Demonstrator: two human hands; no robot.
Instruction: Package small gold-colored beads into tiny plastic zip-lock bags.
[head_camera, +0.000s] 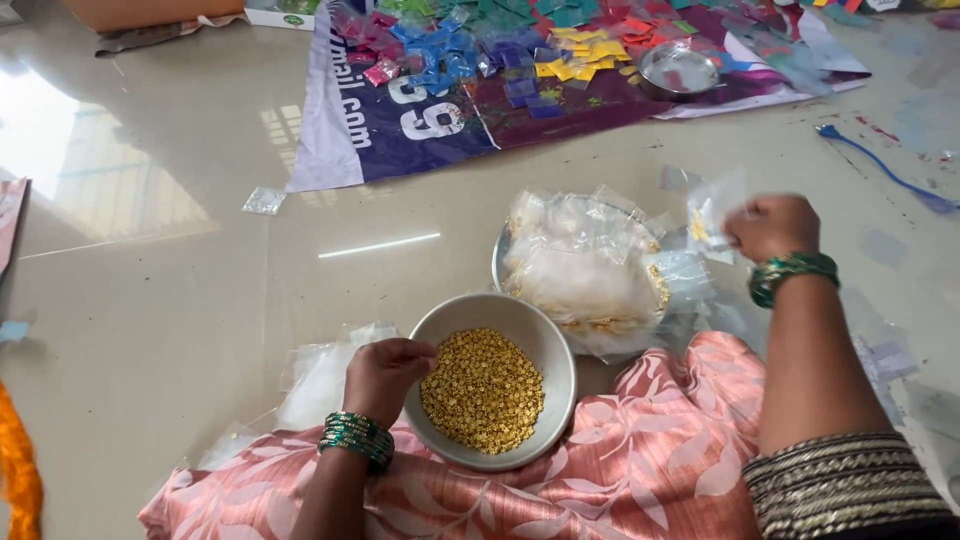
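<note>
A white bowl (545, 330) full of small gold beads (484, 388) rests against my pink patterned lap. My left hand (383, 376) hovers at the bowl's left rim with fingers pinched together over the beads. My right hand (772, 226) is raised to the right and pinches a small clear plastic pouch (712, 208) with a few gold bits inside. Behind the bowl, a steel plate (498, 266) is heaped with filled clear pouches (585, 265). Both wrists wear green bangles.
A stack of empty clear pouches (318, 380) lies left of the bowl. At the far edge a printed banner (400, 130) carries several coloured packets (520, 50) and a small steel bowl (678, 68). A blue string (880, 168) lies on the tiled floor at right.
</note>
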